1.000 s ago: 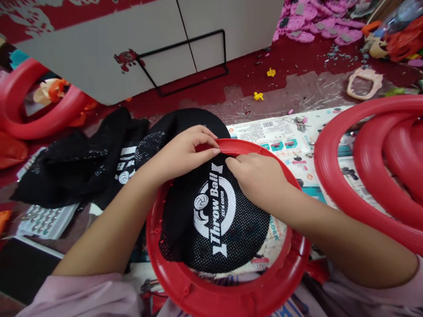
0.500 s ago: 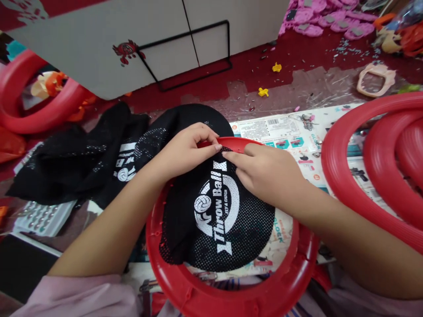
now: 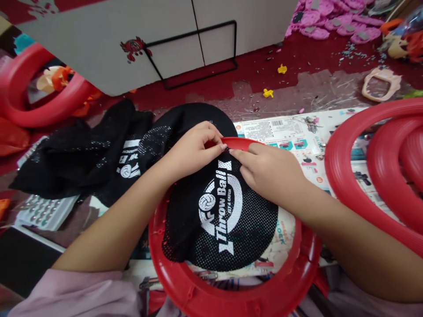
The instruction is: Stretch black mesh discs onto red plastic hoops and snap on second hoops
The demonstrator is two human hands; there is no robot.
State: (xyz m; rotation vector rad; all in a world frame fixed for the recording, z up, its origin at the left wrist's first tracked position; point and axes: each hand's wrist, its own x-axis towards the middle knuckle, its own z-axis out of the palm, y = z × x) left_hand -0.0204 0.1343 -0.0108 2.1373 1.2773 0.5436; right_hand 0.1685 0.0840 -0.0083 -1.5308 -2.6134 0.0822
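In front of me lies a red plastic ring (image 3: 211, 293), its hollow side up. A round black mesh net (image 3: 254, 224) with white "Throw Ball" print covers much of its opening; the net's lower edge lies loose inside the ring. At the ring's far rim, my left hand (image 3: 198, 147) pinches the net's edge between thumb and fingers. My right hand (image 3: 267, 171) is beside it, its index finger pressing the same edge and the other fingers curled under. The fingertips of both hands nearly meet there.
More black nets (image 3: 82, 149) lie heaped to the left, near a clear tray of small metal pieces (image 3: 49, 211). Red rings (image 3: 343, 149) are stacked at right, another red ring (image 3: 20, 114) at far left. A white board (image 3: 165, 48) stands behind; yellow bits (image 3: 267, 93) lie near it.
The whole view has shifted slightly, so things appear a little farther right. Both hands keep their places at the net's edge, with hardly any finger movement.
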